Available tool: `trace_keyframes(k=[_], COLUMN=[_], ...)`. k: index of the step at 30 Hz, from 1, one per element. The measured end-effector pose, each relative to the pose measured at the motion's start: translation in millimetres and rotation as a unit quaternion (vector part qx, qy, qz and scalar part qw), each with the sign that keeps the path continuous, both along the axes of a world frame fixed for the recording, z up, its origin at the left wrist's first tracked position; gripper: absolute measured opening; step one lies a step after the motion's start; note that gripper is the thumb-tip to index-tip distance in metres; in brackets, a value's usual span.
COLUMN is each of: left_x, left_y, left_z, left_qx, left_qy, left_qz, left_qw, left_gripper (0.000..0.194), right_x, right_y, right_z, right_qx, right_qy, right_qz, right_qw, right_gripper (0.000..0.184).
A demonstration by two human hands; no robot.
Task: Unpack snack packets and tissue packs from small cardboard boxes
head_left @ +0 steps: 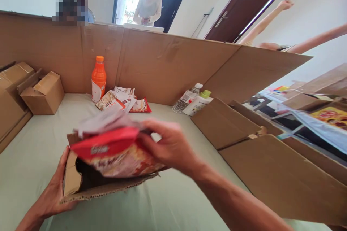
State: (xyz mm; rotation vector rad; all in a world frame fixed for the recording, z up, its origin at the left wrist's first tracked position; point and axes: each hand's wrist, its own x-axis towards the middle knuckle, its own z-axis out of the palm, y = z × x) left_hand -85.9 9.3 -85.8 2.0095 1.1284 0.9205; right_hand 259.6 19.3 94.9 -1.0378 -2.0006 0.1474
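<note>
My left hand (55,187) is wrapped round the left side of a small open cardboard box (72,175), which is tilted with its torn-edged mouth toward me. My right hand (169,144) pinches a red snack packet (116,151) with a food picture on it, right at the box's opening. Behind that packet, a pale, motion-blurred packet (105,121) is in the same grip. The lower edge of the red packet overlaps the dark inside of the box; how deep it reaches cannot be made out.
Beyond the box lie several snack packets (124,99) beside an orange bottle (99,79). A clear water bottle (187,97) and a white bottle with a green cap (199,103) lean at the back right. Cardboard boxes (43,94) stand left, larger ones (284,177) right. A cardboard wall (157,65) runs behind; people are beyond it.
</note>
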Motion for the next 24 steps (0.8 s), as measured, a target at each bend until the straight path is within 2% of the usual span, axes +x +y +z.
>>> trace_keyframes(k=[3,5,6,9,11,13,16,18,20,21,23,24], left_x=[5,9,11,15,17,21,28,31,29,26,19,16], left_y=[-4,-8,-10,-15,-17,-19,-23,-26,-27,-27,-25,-22], left_z=[3.3,7.2,8.9,12.0,13.2,16.3,24.1,26.7,22.6,17.6,2.9,-5.5], left_qx=[0.0,-0.006,-0.013,-0.036,-0.046,-0.056,-0.067,-0.063,-0.061,-0.063,-0.07,-0.073], left_qy=[0.012,0.01,0.003,-0.006,-0.002,0.005,0.022,0.03,0.042,0.051,0.075,0.082], left_qz=[0.007,0.031,0.04,0.053,0.063,0.08,0.119,0.147,0.163,0.163,0.144,0.126], left_qw=[1.0,0.999,0.999,0.998,0.997,0.995,0.99,0.987,0.984,0.983,0.984,0.986], left_gripper=[0.119,0.118,0.118,0.112,0.108,0.105,0.102,0.102,0.101,0.098,0.092,0.089], right_x=[43,71,82,102,101,93,86,92,107,114,122,121], right_y=[5,17,25,60,88,114,131,121,95,78,42,25], right_z=[31.4,38.2,35.8,6.8,-23.4,-52.1,-79.3,-88.0,-95.7,-100.5,-112.9,-119.9], right_qx=[0.022,0.024,0.019,-0.024,-0.076,-0.119,-0.145,-0.165,-0.23,-0.276,-0.364,-0.392], right_qy=[0.133,0.173,0.168,0.083,0.052,0.061,0.099,0.118,0.116,0.105,0.076,0.064], right_qz=[-0.135,-0.194,-0.213,-0.255,-0.276,-0.275,-0.237,-0.189,-0.073,0.004,0.143,0.18], right_qw=[0.982,0.965,0.962,0.963,0.957,0.952,0.956,0.961,0.963,0.955,0.917,0.9], right_gripper=[0.001,0.007,0.007,0.002,0.006,0.009,0.022,0.033,0.048,0.063,0.1,0.117])
